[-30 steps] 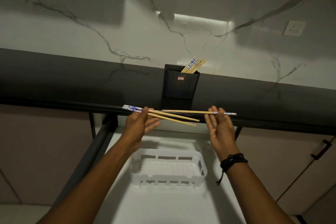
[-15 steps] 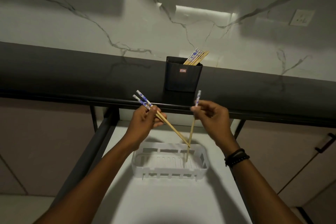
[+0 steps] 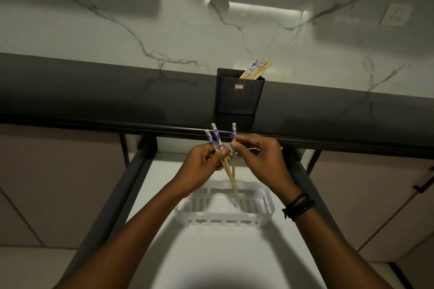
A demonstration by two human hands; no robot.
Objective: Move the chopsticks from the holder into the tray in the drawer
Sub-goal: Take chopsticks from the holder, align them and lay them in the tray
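Head view: left hand pinches two chopsticks, right hand pinches a third chopstick, all near the blue-patterned tops, tips dipping into the white tray in the drawer; more wait in the holder. Light, stiff, slippery sticks. Half a second back they splayed wider, hands apart

Bare left hand, bare right hand; black beaded bracelets at its wrist.

sticker on holder, possibly "61", blurred
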